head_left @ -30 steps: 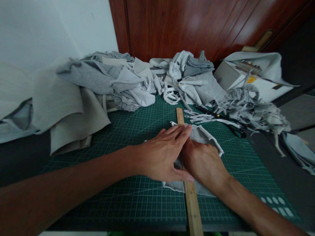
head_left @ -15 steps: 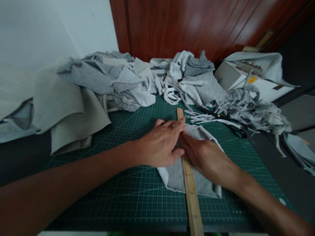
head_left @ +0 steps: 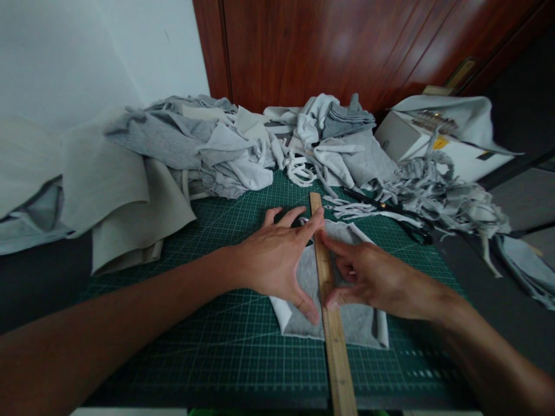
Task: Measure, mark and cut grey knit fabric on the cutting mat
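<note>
A wooden ruler (head_left: 337, 352) lies lengthwise across a piece of grey fabric (head_left: 355, 323) with curled edges, on the green cutting mat (head_left: 217, 358). My left hand (head_left: 281, 254) is spread over the fabric left of the ruler, its index finger reaching the ruler's far part and its thumb pointing toward me. On the other side, my right hand (head_left: 359, 271) has index finger and thumb stretched apart, their tips at the ruler's right edge; its other fingers are curled. Part of the fabric is hidden under both hands.
Heaps of grey fabric (head_left: 169, 133) line the back. Black scissors (head_left: 390, 208) lie at right beside thin fabric strips (head_left: 351, 208) and tangled scraps (head_left: 468, 202). A white box (head_left: 411, 133) stands at back right. Beige sheets (head_left: 125, 231) overhang the mat at left.
Both hands have spread their fingers. The thumbs have moved toward me along the ruler, and the right fingers, closer together before, are now apart. The ruler stays nearly in place.
</note>
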{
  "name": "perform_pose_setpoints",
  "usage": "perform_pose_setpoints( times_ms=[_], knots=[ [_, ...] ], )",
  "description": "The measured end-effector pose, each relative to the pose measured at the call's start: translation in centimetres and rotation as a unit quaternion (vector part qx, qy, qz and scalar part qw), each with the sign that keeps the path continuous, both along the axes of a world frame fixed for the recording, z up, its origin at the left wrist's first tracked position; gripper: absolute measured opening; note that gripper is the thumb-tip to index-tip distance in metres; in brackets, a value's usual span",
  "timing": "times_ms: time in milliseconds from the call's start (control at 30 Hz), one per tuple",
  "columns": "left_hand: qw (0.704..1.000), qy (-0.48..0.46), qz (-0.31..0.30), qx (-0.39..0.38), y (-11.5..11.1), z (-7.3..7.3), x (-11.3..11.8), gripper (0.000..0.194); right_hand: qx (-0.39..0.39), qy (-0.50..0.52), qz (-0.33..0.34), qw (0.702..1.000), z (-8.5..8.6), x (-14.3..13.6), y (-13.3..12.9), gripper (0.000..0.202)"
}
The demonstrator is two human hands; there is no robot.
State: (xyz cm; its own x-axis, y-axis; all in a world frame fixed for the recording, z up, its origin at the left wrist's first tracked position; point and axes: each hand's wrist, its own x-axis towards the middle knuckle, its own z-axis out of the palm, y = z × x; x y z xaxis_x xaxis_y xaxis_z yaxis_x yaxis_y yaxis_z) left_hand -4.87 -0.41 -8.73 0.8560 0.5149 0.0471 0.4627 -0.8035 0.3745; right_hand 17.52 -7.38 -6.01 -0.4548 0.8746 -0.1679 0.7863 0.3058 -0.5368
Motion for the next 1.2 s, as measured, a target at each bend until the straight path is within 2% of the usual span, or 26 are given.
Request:
perform_pose_setpoints(
  times_ms=[133,300,667,1067,1200],
  knots=[
    [0.999,0.024,-0.026,-0.016,0.39,-0.02,-0.32,0.154,0.004,0.002,-0.003,1.0,-0.11,-0.01,-0.04,0.077],
    [0.998,0.035,-0.053,-0.026,0.48,0.15,-0.57,0.156,0.008,0.01,0.001,1.0,-0.3,0.06,-0.03,0.08],
    [0.996,0.04,-0.057,-0.05,0.66,0.21,-0.5,0.158,-0.03,0.015,0.003,0.999,-0.39,0.14,0.2,0.097],
    [0.996,0.041,-0.071,-0.025,0.76,-0.02,-0.71,0.147,-0.027,0.008,0.0,1.0,-0.52,0.27,0.09,0.093],
    [0.997,0.013,-0.067,-0.02,0.76,-0.19,-0.7,0.144,-0.026,0.005,0.002,1.0,-0.56,0.27,0.04,0.09]
  ],
)
